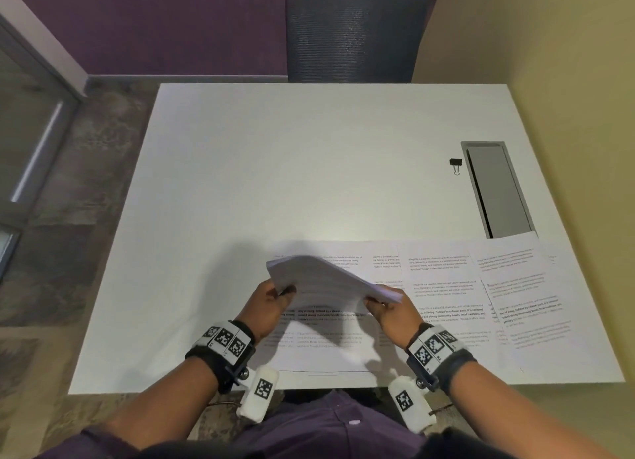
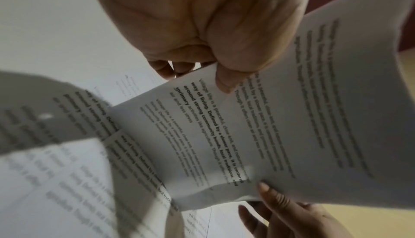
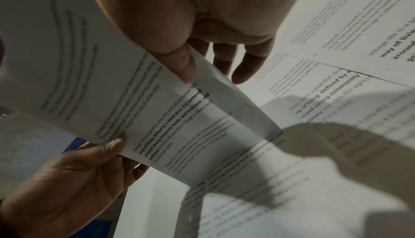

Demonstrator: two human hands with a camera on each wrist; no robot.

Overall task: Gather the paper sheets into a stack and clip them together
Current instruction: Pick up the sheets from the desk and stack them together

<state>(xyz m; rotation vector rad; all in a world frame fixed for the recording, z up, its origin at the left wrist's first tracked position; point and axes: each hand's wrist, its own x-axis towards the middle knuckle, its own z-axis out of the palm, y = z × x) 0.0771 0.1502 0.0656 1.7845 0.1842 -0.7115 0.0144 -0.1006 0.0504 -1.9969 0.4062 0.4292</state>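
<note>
A bundle of printed paper sheets (image 1: 326, 280) is held up over the table's near edge, bent and tilted towards me. My left hand (image 1: 275, 299) pinches its left edge (image 2: 224, 80), thumb on the printed side. At the bundle's right edge my right hand (image 1: 385, 307) pinches it too (image 3: 186, 71). More printed sheets (image 1: 481, 297) lie flat and overlapping on the table (image 1: 275, 166), under the bundle and off to the right. A black binder clip (image 1: 455, 164) lies alone far right, well away from both hands.
A grey recessed cable tray (image 1: 498, 190) is set into the table just right of the clip. A dark mesh chair (image 1: 354, 29) stands behind the far edge. Floor lies to the left of the table, a yellowish wall to the right.
</note>
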